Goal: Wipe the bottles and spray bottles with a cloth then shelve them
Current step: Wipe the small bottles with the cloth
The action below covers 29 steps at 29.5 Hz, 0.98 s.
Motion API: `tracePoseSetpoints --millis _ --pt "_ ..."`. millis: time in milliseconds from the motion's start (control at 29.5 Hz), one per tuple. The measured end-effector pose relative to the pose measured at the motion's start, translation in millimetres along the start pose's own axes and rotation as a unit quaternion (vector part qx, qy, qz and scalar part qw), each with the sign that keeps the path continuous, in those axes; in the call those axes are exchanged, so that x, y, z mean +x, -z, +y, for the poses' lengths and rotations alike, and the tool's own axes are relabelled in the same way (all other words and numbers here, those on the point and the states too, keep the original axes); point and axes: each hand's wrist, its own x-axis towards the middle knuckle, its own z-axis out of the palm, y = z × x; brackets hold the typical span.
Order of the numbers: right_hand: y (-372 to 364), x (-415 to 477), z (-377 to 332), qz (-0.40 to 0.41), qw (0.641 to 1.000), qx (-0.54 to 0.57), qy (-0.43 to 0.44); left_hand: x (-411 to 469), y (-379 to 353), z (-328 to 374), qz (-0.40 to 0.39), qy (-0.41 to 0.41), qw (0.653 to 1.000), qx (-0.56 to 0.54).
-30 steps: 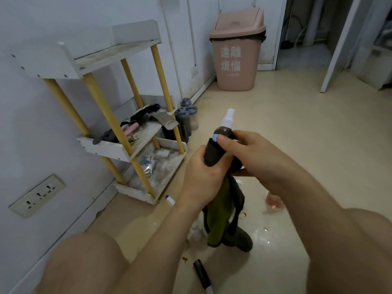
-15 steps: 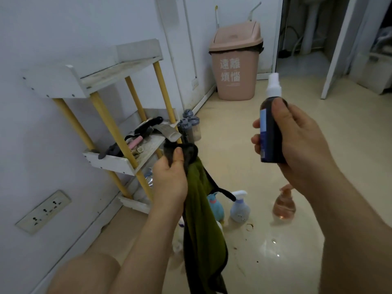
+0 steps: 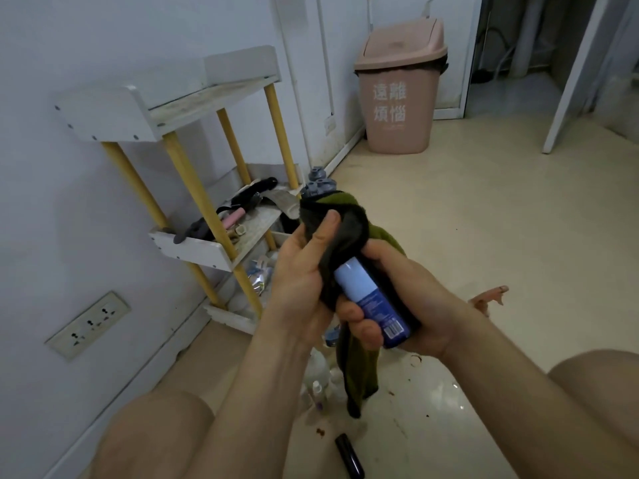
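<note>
Mid-wipe on one spray bottle [image 3: 366,292], held in the air above the floor [image 3: 501,236], just right of the rack's [image 3: 114,115] front edge; tilted, base toward the camera, top hidden inside the cloth [image 3: 345,223]. Right hand [image 3: 415,305] curled round the lower half, fingers wrapped over the blue label near the base; left hand [image 3: 304,271] clutching the cloth bunched over the neck and nozzle, thumb pressed onto the dark fold; green tail of the cloth dangling below both hands toward the floor.

Judged as the wiping step, shelving not yet begun; lower body of the bottle outside the cloth, so probably more rubbing due there.

Next move, at a guess: sliding or twisting the cloth down the body while the right hand shifts its hold; then lifting the bottle out and standing it upright on a tier of the rack, away from the brush [image 3: 252,195] and oddments along the middle tier.

Waiting on the floor: clear bottles [image 3: 316,371] below the wrists; a pump bottle [image 3: 487,299] behind the right wrist; a dark tube [image 3: 349,458] near the lower edge of the view; grey-capped bottles [image 3: 318,184] at the rack's far corner. Pink bin [image 3: 401,98] against the rear wall, well apart.
</note>
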Motion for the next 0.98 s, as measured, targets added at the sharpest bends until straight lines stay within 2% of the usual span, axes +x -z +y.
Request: tracePoseSetpoints --millis 68,136,169,203,237,305,339,407,474,508,542,576,644,678,712,779,847,915,983 --pt "-1.9 -0.4 1.3 -0.023 1.000 -0.018 0.007 -1.8 3.6 5.9 -0.041 0.014 0.999 -0.005" --pt "-4.5 1.8 2.6 0.039 0.992 -0.110 0.054 0.4 3.9 6.0 -0.009 0.016 0.999 0.047" --pt "-4.2 4.2 4.4 0.091 0.976 -0.178 0.091 3.1 2.4 2.8 0.029 0.011 0.996 0.089" --pt "-4.9 6.0 7.0 0.148 0.944 -0.265 0.128 5.5 0.1 -1.3 0.069 0.004 0.989 0.129" --pt "-5.9 7.4 10.2 0.200 0.895 -0.367 0.152 6.9 -1.9 -4.9 0.104 0.000 0.982 0.156" --pt "-8.1 6.4 13.5 0.277 0.776 -0.542 0.168 7.3 -3.2 -9.7 0.130 0.005 0.976 0.176" --pt "-9.1 4.4 13.2 0.295 0.727 -0.596 0.170 7.1 -1.8 -11.4 0.133 0.009 0.975 0.178" --pt "-10.4 -0.6 10.7 0.316 0.671 -0.645 0.184 6.3 -0.5 -11.7 0.140 0.008 0.976 0.164" --pt "-10.1 -2.1 9.7 0.334 0.579 -0.711 0.220 7.9 -1.4 -9.7 0.132 -0.003 0.982 0.138" --pt "-8.5 -0.9 10.6 0.343 0.547 -0.726 0.237 9.0 -1.5 -9.4 0.123 -0.009 0.984 0.127" --pt "-7.1 -1.1 10.7 0.353 0.555 -0.714 0.239 10.0 0.1 -10.1 0.108 -0.013 0.987 0.118" --pt "-4.4 -1.6 9.5 0.356 0.617 -0.664 0.227 9.7 2.0 -11.3 0.089 -0.010 0.990 0.107" --pt "3.3 -2.3 3.4 0.311 0.822 -0.438 0.188 7.2 5.2 -14.1 0.040 0.013 0.997 0.065" --pt "7.1 -2.5 2.6 0.266 0.896 -0.322 0.151 6.1 7.5 -15.8 0.012 0.025 0.999 0.040" --pt "10.4 -3.3 3.7 0.220 0.938 -0.241 0.115 5.3 9.5 -17.0 -0.016 0.037 0.999 0.018" --pt "12.5 -3.6 6.9 0.139 0.978 -0.136 0.074 3.7 14.7 -16.4 -0.065 0.046 0.997 -0.011" --pt "12.2 -4.7 6.1 0.082 0.992 -0.080 0.051 2.3 19.7 -14.3 -0.100 0.035 0.994 -0.023" --pt "14.0 -7.4 0.6 0.087 0.990 -0.103 0.048 0.9 19.8 -13.1 -0.091 0.031 0.995 -0.012" --pt "16.0 -8.1 -1.8 0.156 0.956 -0.227 0.097 1.9 16.8 -17.2 -0.021 0.027 0.998 0.055"
